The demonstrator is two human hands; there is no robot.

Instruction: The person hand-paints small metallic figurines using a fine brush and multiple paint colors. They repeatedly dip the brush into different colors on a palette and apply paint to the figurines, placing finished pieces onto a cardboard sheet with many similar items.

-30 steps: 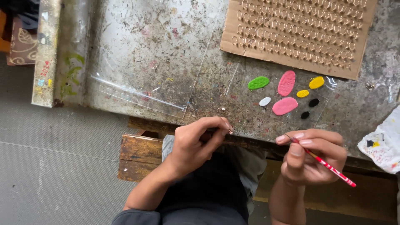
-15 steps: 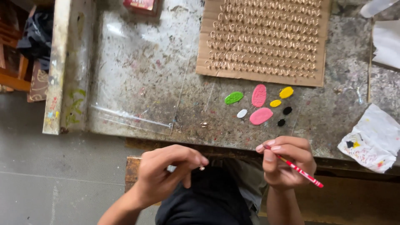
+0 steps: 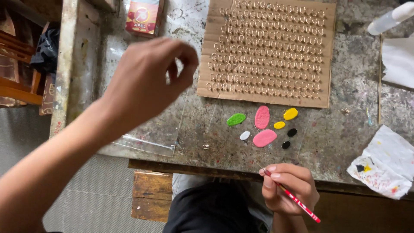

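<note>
My right hand (image 3: 290,186) grips a thin red paintbrush (image 3: 297,201) near the table's front edge, just below several paint blobs: green (image 3: 236,119), pink (image 3: 262,117), yellow (image 3: 290,113), white and black. My left hand (image 3: 146,82) is raised high over the table's left part, fingers curled with thumb and forefinger pinched; whether something small sits between them I cannot tell. A cardboard sheet (image 3: 269,51) covered with rows of small pale loops lies beyond the paint.
A clear plastic sheet (image 3: 148,140) lies under my left hand. A small red carton (image 3: 143,17) stands at the back. Paint-stained white paper (image 3: 384,164) lies at right, more white paper and a bottle (image 3: 390,19) at the back right. A wooden stool (image 3: 151,196) is below the stained table (image 3: 345,129).
My left hand rose from the table's front edge to high over the left of the table. The right hand stayed by the front edge with the brush.
</note>
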